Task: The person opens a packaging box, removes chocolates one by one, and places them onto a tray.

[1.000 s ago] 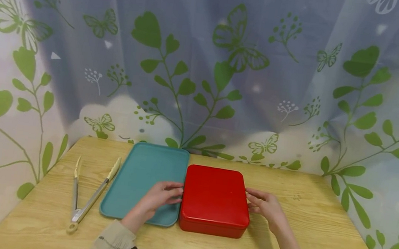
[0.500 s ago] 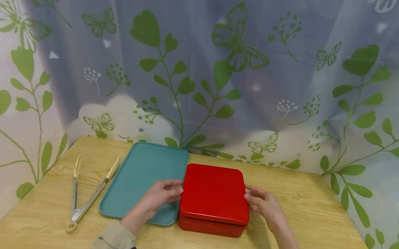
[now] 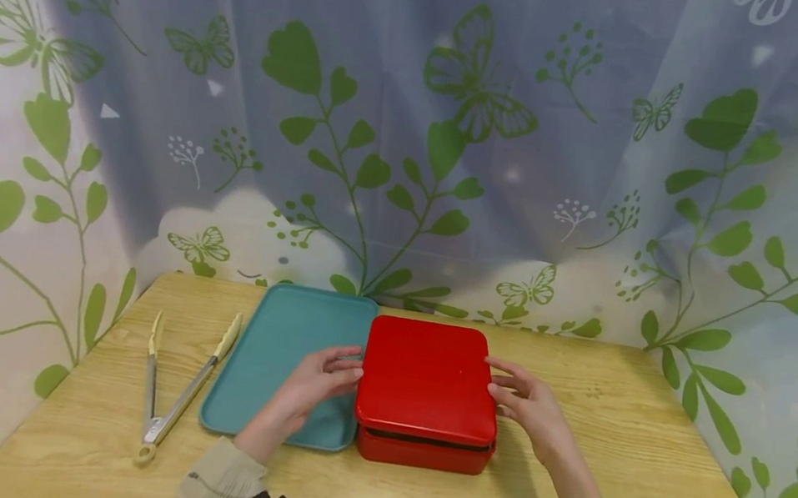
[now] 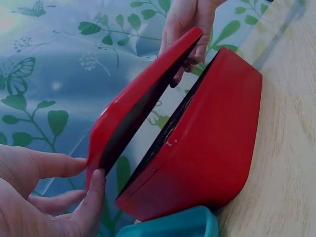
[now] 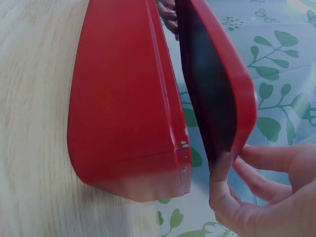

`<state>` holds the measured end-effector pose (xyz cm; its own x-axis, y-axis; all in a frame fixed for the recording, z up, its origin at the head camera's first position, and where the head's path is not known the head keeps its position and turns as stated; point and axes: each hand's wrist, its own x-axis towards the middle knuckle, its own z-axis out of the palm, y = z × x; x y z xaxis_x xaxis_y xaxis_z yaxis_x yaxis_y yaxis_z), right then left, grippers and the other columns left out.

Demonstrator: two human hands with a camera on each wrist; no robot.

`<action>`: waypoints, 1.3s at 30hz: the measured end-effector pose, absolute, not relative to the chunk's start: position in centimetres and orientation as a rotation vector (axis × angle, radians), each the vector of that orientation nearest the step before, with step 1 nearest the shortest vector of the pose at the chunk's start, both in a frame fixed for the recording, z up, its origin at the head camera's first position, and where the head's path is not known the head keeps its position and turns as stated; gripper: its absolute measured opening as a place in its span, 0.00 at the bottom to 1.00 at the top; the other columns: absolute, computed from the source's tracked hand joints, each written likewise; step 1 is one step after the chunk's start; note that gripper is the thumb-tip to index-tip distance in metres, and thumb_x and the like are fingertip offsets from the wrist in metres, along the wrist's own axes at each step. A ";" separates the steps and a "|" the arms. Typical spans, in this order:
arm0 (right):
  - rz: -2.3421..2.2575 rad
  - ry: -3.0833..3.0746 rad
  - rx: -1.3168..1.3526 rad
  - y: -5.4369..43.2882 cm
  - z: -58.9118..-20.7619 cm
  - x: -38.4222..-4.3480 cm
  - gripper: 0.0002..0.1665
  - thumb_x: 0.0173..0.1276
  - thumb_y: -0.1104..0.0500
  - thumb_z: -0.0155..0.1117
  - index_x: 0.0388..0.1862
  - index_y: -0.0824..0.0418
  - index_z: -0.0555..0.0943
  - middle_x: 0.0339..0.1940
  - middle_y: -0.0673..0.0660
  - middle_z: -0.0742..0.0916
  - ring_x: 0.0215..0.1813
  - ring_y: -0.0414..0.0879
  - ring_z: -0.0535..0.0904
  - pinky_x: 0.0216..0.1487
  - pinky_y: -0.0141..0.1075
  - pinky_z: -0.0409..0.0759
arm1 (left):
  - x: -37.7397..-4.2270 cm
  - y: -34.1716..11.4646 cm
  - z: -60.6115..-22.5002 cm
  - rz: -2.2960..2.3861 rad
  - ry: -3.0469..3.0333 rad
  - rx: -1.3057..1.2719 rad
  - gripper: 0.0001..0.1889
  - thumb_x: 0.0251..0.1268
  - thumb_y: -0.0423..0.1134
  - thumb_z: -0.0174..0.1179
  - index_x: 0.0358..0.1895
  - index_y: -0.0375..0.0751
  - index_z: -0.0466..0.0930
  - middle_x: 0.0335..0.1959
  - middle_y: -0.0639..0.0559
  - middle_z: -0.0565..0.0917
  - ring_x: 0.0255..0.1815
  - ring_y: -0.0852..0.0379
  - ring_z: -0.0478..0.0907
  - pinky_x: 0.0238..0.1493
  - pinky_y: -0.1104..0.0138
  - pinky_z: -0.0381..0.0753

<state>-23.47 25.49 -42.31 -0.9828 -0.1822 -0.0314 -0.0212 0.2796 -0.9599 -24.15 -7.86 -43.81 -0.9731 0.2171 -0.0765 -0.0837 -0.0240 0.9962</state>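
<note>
A red square lid [image 3: 428, 375] is raised off its red box [image 3: 426, 455], with a dark gap along the front. My left hand [image 3: 313, 385] pinches the lid's left side between thumb and fingers. On the opposite side my right hand [image 3: 531, 409] grips the lid's edge the same way. Both wrist views show the lid fully apart from the box; the box wall [image 5: 121, 98] stands on the table, its rim chipped at a corner. The box's contents are mostly hidden, with only something dark at the rim in the left wrist view.
A teal tray [image 3: 272, 350] lies against the box's left side, partly behind my left forearm. Farther left, metal tongs [image 3: 182, 401] with cream tips lie spread on the wooden table [image 3: 642, 474]. A patterned curtain [image 3: 411, 158] hangs behind the table.
The lid has come up off the box, and the gap at the front has widened. Both hands have risen slightly with it. The box, tray and tongs have stayed in place.
</note>
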 end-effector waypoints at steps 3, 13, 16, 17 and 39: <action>-1.791 2.409 -0.219 25.5 -42.1 -23.3 0.32 0.77 0.59 0.60 0.77 0.65 0.66 0.70 0.72 0.73 0.62 0.58 0.78 0.57 0.43 0.81 | -24.1 -8.0 -43.6 2.116 2.062 0.158 0.26 0.74 0.28 0.57 0.74 0.38 0.69 0.61 0.35 0.79 0.53 0.50 0.83 0.61 0.55 0.81; -1.900 2.406 -0.268 24.8 -40.8 -22.6 0.30 0.79 0.58 0.58 0.77 0.60 0.69 0.68 0.66 0.74 0.55 0.41 0.80 0.56 0.32 0.80 | -24.1 -8.2 -42.9 2.156 2.429 0.416 0.22 0.66 0.25 0.64 0.62 0.45 0.84 0.54 0.43 0.85 0.51 0.48 0.86 0.49 0.66 0.86; -1.889 2.453 -0.296 24.6 -40.3 -22.2 0.28 0.79 0.64 0.54 0.77 0.58 0.70 0.68 0.66 0.75 0.55 0.41 0.81 0.58 0.30 0.79 | -24.2 -8.3 -42.9 2.143 2.589 0.476 0.21 0.62 0.27 0.68 0.58 0.46 0.87 0.47 0.45 0.88 0.46 0.51 0.87 0.43 0.70 0.86; -1.881 2.480 -0.305 24.5 -40.2 -22.1 0.28 0.79 0.66 0.54 0.76 0.58 0.70 0.67 0.66 0.76 0.55 0.40 0.82 0.56 0.29 0.79 | -24.2 -8.3 -42.9 2.134 2.636 0.496 0.20 0.61 0.28 0.69 0.56 0.47 0.88 0.46 0.45 0.88 0.43 0.52 0.87 0.39 0.72 0.85; -1.754 3.104 -0.319 23.0 -41.0 -22.0 0.17 0.69 0.60 0.71 0.52 0.70 0.87 0.44 0.64 0.90 0.33 0.47 0.89 0.35 0.28 0.84 | -23.7 -8.3 -42.1 2.083 2.697 0.304 0.16 0.65 0.40 0.69 0.52 0.37 0.89 0.40 0.42 0.90 0.39 0.50 0.89 0.26 0.74 0.73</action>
<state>-22.00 23.02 -40.97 -0.8904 0.0604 0.4512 -0.3553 0.5272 -0.7719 -23.67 -8.31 -42.10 -0.9457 -0.0305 0.3236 0.3054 0.2578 0.9167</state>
